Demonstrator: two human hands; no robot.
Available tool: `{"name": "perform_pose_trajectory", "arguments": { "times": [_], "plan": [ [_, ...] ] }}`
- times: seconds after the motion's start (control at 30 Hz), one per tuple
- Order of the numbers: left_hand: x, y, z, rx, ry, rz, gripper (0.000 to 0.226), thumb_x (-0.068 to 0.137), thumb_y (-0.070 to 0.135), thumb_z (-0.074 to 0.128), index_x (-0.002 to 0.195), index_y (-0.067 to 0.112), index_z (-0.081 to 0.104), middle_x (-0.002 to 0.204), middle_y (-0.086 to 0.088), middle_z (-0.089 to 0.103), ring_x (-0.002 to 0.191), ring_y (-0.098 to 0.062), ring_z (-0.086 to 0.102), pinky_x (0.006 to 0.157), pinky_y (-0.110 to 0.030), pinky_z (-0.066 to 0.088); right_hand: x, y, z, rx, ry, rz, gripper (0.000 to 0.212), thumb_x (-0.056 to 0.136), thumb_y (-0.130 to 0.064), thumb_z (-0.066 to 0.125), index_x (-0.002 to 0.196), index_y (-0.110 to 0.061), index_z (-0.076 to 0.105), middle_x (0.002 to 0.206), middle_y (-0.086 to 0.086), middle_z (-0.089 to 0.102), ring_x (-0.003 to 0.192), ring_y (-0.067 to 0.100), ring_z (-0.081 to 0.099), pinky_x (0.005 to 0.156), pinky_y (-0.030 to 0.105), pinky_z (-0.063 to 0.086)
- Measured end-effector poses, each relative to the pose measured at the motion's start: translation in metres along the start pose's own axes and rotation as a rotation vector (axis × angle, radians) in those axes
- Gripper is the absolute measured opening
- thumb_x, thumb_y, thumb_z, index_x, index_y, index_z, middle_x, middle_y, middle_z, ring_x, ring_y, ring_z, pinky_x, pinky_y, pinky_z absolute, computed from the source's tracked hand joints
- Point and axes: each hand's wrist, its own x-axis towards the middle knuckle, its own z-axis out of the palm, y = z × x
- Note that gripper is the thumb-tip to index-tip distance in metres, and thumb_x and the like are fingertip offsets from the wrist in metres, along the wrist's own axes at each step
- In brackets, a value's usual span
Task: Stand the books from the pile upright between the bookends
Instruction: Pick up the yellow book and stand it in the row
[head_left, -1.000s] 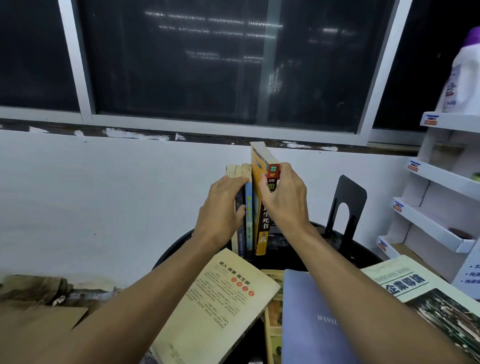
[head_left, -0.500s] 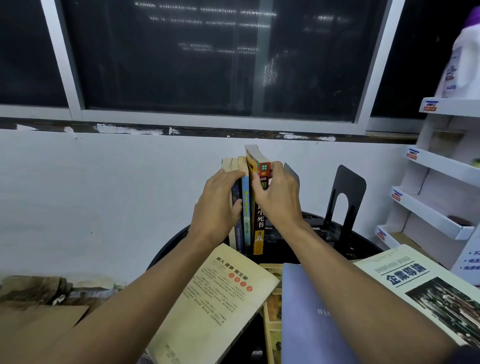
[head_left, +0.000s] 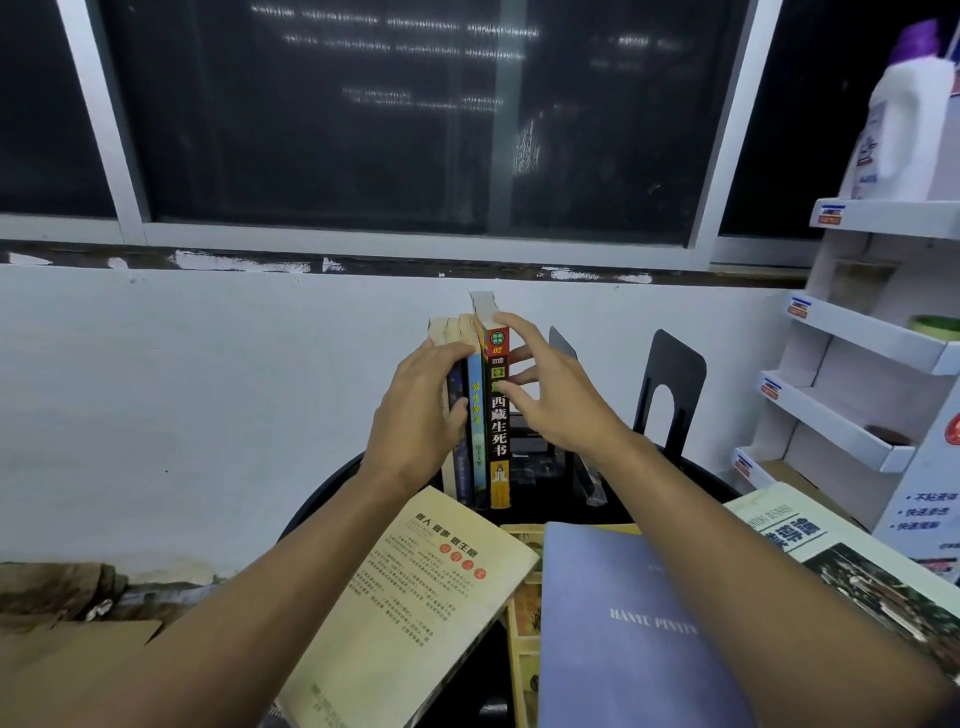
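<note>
Progress: some upright books (head_left: 497, 431) left of black bookend (head_left: 675, 371) | pile (head_left: 623, 623) before it unshelved | left hand (head_left: 415, 415) gripped them | right hand (head_left: 561, 410) spread, empty.

Dark window (head_left: 363, 130) above white wall (head_left: 182, 389). White rack (head_left: 857, 332) at right, bottle (head_left: 904, 130) with purple cap on its top shelf. Cardboard (head_left: 67, 654) lower left.

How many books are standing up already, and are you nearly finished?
About four upright books stand in a row on the round black table. The left hand grips the row while the right hand touches the tall dark-spined book with spread fingers. Left to do: the yellowed paperback, the blue-grey book and the white business book lie flat, and the black metal bookend stands apart from the row.
</note>
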Motion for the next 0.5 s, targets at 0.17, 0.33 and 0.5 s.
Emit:
{"name": "perform_pose_trajectory", "arguments": {
  "times": [0.17, 0.33, 0.5],
  "plan": [
    [0.0008, 0.0012, 0.0009, -0.008, 0.002, -0.005, 0.056, 0.093, 0.014, 0.068, 0.142, 0.034, 0.048, 0.149, 0.009, 0.049, 0.148, -0.009, 0.027, 0.112, -0.03, 0.029, 0.0013, 0.0008, -0.0006, 0.001, -0.033, 0.002, 0.075, 0.097, -0.014, 0.064, 0.15, -0.046, 0.021, 0.128, -0.005, 0.053, 0.102, 0.001, 0.063, 0.074, 0.011, 0.047],
    [0.0005, 0.0001, 0.0008, -0.005, 0.004, -0.014, 0.057, 0.093, 0.013, 0.068, 0.141, 0.035, 0.047, 0.149, 0.008, 0.049, 0.148, -0.01, 0.027, 0.113, -0.034, 0.032, 0.003, 0.0024, 0.004, -0.002, -0.013, 0.002, 0.076, 0.097, -0.013, 0.064, 0.15, -0.048, 0.021, 0.129, -0.005, 0.054, 0.101, 0.002, 0.063, 0.074, 0.011, 0.047],
    [0.0, 0.0038, -0.0036, 0.014, -0.025, -0.007, 0.057, 0.093, 0.016, 0.069, 0.142, 0.033, 0.046, 0.149, 0.008, 0.049, 0.148, -0.011, 0.028, 0.112, -0.034, 0.032, 0.0032, 0.0018, 0.0033, -0.006, -0.033, 0.004, 0.077, 0.098, -0.013, 0.063, 0.151, -0.048, 0.019, 0.133, -0.003, 0.052, 0.106, 0.005, 0.062, 0.077, 0.014, 0.05]
  ]
}}
